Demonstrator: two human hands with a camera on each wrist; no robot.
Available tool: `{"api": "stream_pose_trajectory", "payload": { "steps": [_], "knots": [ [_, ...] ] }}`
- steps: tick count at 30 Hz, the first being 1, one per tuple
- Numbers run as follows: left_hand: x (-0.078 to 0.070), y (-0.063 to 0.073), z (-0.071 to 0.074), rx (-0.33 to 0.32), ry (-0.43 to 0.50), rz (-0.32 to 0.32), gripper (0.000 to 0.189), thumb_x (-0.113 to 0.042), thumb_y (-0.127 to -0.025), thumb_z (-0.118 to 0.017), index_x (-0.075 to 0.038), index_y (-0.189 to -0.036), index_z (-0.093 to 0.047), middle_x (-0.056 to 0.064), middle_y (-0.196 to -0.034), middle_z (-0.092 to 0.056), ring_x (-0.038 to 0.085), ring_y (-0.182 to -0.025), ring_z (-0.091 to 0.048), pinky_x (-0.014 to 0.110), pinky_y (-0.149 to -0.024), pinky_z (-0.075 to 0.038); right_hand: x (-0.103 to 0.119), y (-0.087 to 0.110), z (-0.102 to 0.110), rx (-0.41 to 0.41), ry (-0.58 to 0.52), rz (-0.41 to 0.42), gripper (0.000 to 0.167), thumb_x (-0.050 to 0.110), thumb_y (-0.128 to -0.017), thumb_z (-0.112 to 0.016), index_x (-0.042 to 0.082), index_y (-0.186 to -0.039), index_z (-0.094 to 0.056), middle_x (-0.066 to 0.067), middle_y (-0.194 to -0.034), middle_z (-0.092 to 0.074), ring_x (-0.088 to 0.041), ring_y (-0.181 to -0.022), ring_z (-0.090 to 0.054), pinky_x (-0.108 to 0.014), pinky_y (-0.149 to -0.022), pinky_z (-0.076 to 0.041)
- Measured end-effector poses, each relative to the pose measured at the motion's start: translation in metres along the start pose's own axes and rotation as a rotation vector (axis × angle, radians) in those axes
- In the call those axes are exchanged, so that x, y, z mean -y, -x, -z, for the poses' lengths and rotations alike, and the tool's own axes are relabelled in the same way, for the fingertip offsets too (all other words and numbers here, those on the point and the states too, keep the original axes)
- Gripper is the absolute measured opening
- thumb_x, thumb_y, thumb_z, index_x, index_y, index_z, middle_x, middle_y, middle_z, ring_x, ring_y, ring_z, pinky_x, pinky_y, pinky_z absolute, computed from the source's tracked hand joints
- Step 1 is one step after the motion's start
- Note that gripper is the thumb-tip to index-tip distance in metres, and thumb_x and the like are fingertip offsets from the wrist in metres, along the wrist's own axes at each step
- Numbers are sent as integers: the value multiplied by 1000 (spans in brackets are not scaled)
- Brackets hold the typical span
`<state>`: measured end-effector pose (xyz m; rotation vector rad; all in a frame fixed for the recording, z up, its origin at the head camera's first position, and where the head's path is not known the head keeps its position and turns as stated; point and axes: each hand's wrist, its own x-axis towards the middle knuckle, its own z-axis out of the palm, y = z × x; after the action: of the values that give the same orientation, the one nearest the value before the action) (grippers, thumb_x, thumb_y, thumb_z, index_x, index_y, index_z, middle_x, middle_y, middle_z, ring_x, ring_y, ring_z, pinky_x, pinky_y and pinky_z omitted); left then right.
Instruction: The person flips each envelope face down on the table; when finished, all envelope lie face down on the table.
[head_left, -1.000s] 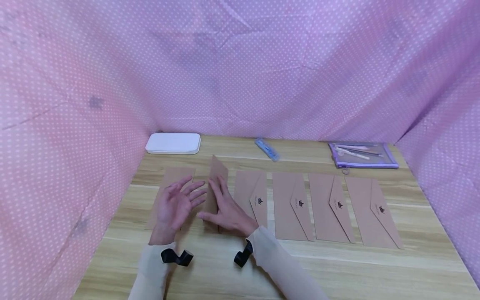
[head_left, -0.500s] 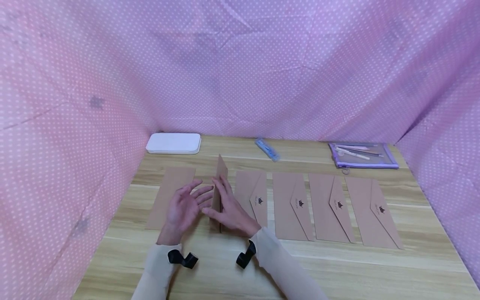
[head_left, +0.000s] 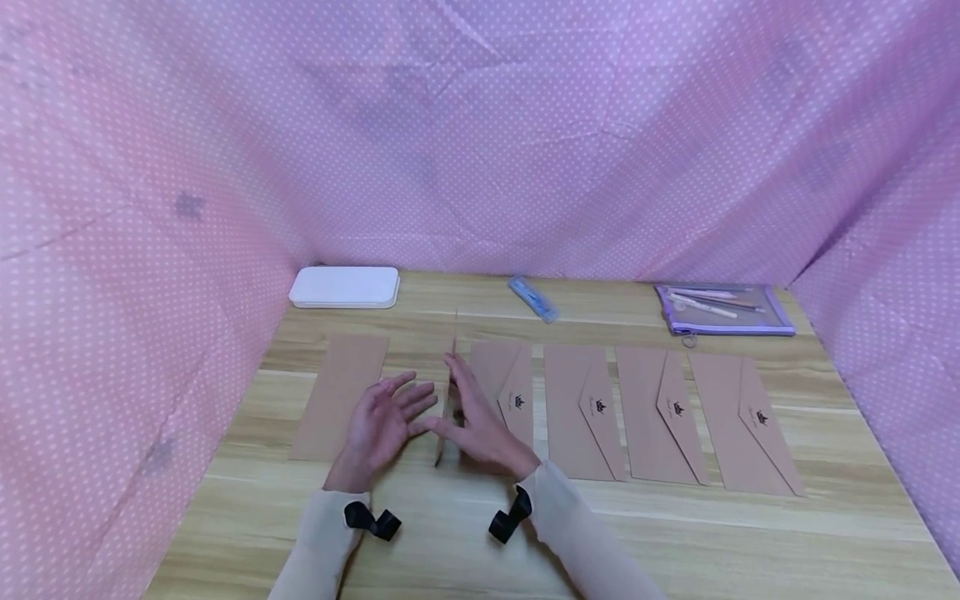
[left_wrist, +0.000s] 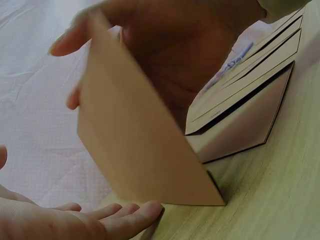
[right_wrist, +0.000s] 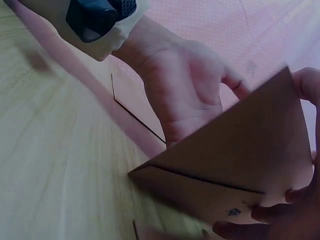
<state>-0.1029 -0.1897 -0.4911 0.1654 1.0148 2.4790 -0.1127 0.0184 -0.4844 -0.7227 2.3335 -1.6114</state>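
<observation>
A brown kraft envelope (left_wrist: 130,130) stands up off the table, almost edge-on in the head view. My right hand (head_left: 483,429) pinches it, the thumb on its left side and the fingers along the flap side. A small dark print on the flap shows in the right wrist view, beside those fingers. My left hand (head_left: 382,425) is held with fingers extended and palm turned toward the envelope, its fingertips close to the lower edge in the left wrist view. Left of this hand, another brown envelope (head_left: 337,392) lies flat, plain side up.
Several flat envelopes with crown-printed flaps, including one envelope (head_left: 581,417), form a row to the right. Along the back are a white case (head_left: 345,286), a small blue packaged item (head_left: 533,299) and a purple-edged mesh pouch (head_left: 723,310) of pens. Pink dotted cloth (head_left: 480,150) surrounds the table.
The held envelope has swung from leaning left to nearly edge-on, shifting slightly right with my right hand. My left hand has followed it rightward, uncovering more of the flat envelope on the left.
</observation>
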Motion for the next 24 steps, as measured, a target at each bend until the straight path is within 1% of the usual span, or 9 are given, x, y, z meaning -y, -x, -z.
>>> {"api": "stream_pose_trajectory", "payload": {
  "steps": [4, 9, 11, 13, 15, 18, 19, 21, 24],
  "knots": [
    [0, -1, 0, -16, -3, 12, 50, -29, -109, -8, -19, -125, -54, 4, -125, -69, 20, -121, -63, 43, -99, -55, -3, 5, 4, -10, -47, -24, 102, 69, -92, -52, 18, -162, 1, -10, -171, -1, -32, -157, -10, -58, -124, -20],
    [-1, -1, -1, -41, -15, 26, 49, -29, -109, -9, -20, -124, -55, 4, -125, -68, 22, -124, -61, 48, -103, -52, -8, 9, 8, -13, -87, -69, 107, 69, -89, -56, 22, -162, 6, -7, -171, 3, -29, -158, -5, -57, -126, -15],
    [-1, -1, 0, -44, -20, 30, 48, -29, -109, -9, -19, -125, -54, 4, -126, -68, 21, -125, -60, 48, -104, -51, -8, 11, 11, -18, -91, -86, 109, 67, -89, -60, 20, -162, 7, -7, -171, 4, -28, -158, -4, -56, -126, -14],
    [0, -1, 1, -40, -21, 34, 48, -28, -109, -9, -19, -126, -54, 3, -126, -67, 21, -125, -60, 48, -105, -50, -9, 12, 14, -28, -106, -110, 107, 55, -91, -65, 17, -162, 6, -7, -171, 5, -28, -158, -4, -54, -127, -13],
    [1, 0, 1, -31, -20, 30, 48, -26, -110, -9, -18, -127, -54, 3, -126, -67, 21, -126, -60, 47, -105, -50, -11, 13, 17, -38, -132, -137, 103, 37, -93, -69, 15, -162, 4, -8, -171, 3, -28, -158, -6, -53, -127, -13],
    [3, 1, 1, -45, -41, 24, 46, -23, -109, -11, -16, -130, -52, 3, -127, -66, 22, -128, -58, 45, -105, -50, -13, 14, 19, -54, -205, -205, 101, 12, -90, -67, 17, -162, 3, -9, -171, -4, -31, -153, -22, -52, -125, -21],
    [5, 1, 1, -66, -61, 18, 44, -22, -109, -13, -14, -131, -51, 4, -128, -65, 22, -129, -57, 44, -105, -51, -14, 14, 20, -59, -232, -230, 101, 7, -88, -65, 19, -162, 2, -9, -171, -7, -31, -149, -29, -51, -123, -26],
    [8, 0, 0, -137, -114, 10, 38, -20, -109, -18, -13, -132, -48, 5, -130, -62, 25, -131, -55, 43, -105, -51, -16, 14, 20, -71, -280, -281, 103, 2, -84, -62, 23, -162, 1, -9, -170, -13, -32, -139, -41, -47, -115, -37],
    [14, -1, -3, -285, -227, 2, 30, -15, -107, -31, -9, -134, -44, 8, -136, -55, 25, -129, -56, 41, -102, -53, -19, 14, 20, -92, -329, -329, 104, -3, -81, -59, 24, -162, 0, -10, -168, -17, -32, -128, -50, -38, -101, -49]
  ]
}}
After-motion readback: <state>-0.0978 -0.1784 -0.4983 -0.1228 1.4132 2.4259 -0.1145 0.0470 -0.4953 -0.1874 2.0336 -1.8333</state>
